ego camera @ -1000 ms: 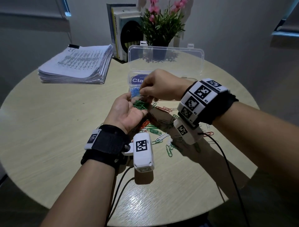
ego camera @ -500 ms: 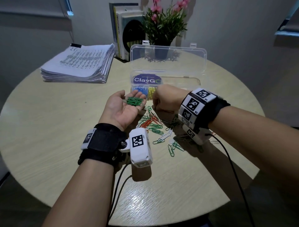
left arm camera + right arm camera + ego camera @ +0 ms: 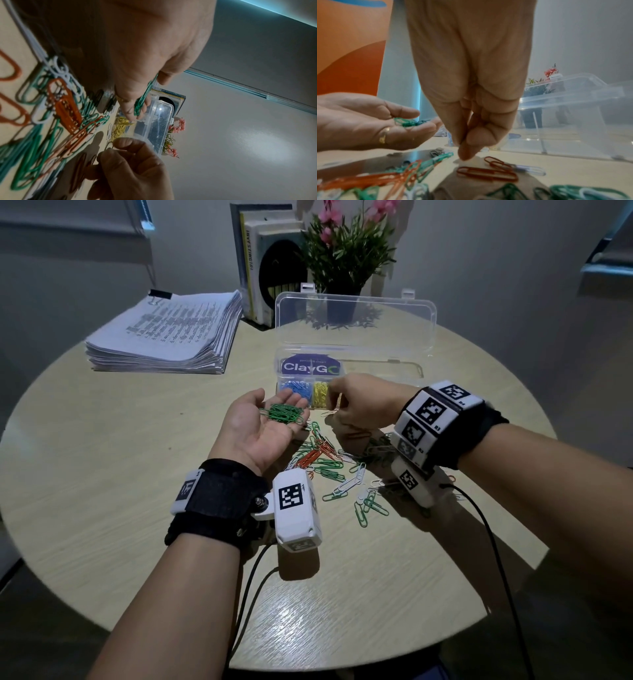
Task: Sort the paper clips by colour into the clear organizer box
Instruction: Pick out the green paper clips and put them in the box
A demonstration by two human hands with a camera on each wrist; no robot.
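My left hand [image 3: 263, 422] lies palm up over the table, a small heap of green paper clips [image 3: 282, 414] resting on its fingers. Just to its right, my right hand [image 3: 334, 409] pinches a single thin clip [image 3: 109, 145] between thumb and finger; its colour is unclear. It hovers low in front of the clear organizer box [image 3: 404, 364], whose lid stands open. The box's left compartments hold blue clips [image 3: 294, 386] and yellow clips [image 3: 320, 395]. A loose pile of green, orange and white clips [image 3: 322, 457] lies under and between both hands.
A thick stack of printed papers [image 3: 168, 333] sits at the back left. Books [image 3: 263, 261] and a potted plant with pink flowers [image 3: 346, 251] stand behind the box. Wrist-camera cables [image 3: 489, 542] trail over the round table's near edge.
My right hand left the left palm, dipped to the pile, and now holds one clip just above the table by the box. The left hand stayed palm up with the green clips.
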